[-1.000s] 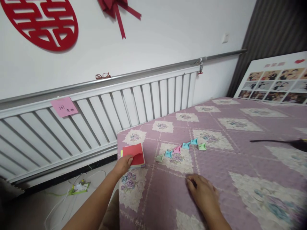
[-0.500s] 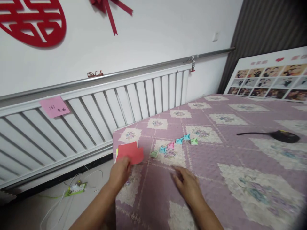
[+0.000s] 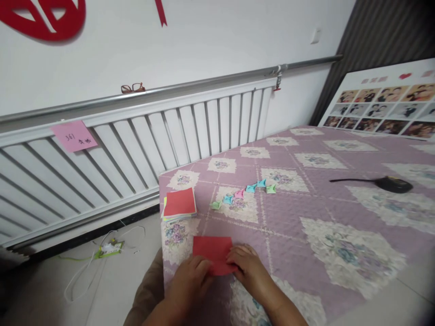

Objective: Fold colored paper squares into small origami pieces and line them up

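One stack of coloured paper point(image 3: 180, 202) lies left; the left hand point(image 3: 195, 272) is closed on the near left corner of a red sheet point(image 3: 212, 250), held over the near purple cover point(image 3: 285, 240); six small folded papers point(image 3: 239, 194) sit beyond; the right hand point(image 3: 248, 266) grips the sheet's right edge; unequal pulls, or the soft-looking cover yielding, could skew creases.
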The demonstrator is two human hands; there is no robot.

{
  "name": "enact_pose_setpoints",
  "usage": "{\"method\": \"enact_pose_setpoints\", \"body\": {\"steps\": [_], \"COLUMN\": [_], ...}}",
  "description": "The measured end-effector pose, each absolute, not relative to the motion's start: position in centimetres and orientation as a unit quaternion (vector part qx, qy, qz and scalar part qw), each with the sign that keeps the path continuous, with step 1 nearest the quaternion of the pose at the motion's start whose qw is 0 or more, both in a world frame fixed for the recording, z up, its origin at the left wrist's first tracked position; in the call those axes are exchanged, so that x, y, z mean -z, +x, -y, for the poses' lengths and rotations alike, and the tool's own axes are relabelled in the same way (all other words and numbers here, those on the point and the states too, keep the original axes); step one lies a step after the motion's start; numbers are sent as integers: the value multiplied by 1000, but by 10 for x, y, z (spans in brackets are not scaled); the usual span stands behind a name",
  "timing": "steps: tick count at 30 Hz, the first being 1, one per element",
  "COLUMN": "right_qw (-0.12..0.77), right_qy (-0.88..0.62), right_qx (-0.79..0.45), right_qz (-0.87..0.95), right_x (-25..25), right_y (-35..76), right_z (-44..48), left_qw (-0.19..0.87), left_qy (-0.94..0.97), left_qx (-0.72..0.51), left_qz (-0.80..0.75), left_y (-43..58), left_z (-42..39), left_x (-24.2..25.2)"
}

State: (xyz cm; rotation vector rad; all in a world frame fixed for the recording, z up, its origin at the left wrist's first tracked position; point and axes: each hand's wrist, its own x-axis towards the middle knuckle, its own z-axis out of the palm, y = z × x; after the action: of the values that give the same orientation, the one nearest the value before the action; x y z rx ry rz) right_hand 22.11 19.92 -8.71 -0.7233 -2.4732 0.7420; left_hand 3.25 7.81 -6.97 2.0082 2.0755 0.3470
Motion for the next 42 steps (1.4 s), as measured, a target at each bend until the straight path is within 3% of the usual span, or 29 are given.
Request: {"method": "enact_pose_setpoints", "body": {"steps": [5, 17, 21, 25, 30, 42], "right_qw": [257, 307, 271, 249, 233, 165], "right_qy": [-236, -434, -461, -465, -462, -469], "right_qx": [-287, -264, -243, -240, -219, -130], "right_qz": [892, 805, 809, 815, 827, 858], "right_x": [87, 102, 102, 101, 100, 95], "right_y": [237, 223, 216, 214, 214, 211], "right_z": [-194, -187, -190, -192, -192, -193], "left_qw": [169, 236, 127, 25, 128, 215], "left_qy": [612, 491, 524, 667, 726, 715], "left_qx": [-271, -299, -316, -206, -37, -8], "left_qz": [-724, -783, -780, -715, -675, -665], "left_y": [14, 22, 20, 28, 37, 33], "left_z": [-53, -76, -70, -66, -74, -72], "left_x": [86, 88, 101, 109, 101, 85]}}
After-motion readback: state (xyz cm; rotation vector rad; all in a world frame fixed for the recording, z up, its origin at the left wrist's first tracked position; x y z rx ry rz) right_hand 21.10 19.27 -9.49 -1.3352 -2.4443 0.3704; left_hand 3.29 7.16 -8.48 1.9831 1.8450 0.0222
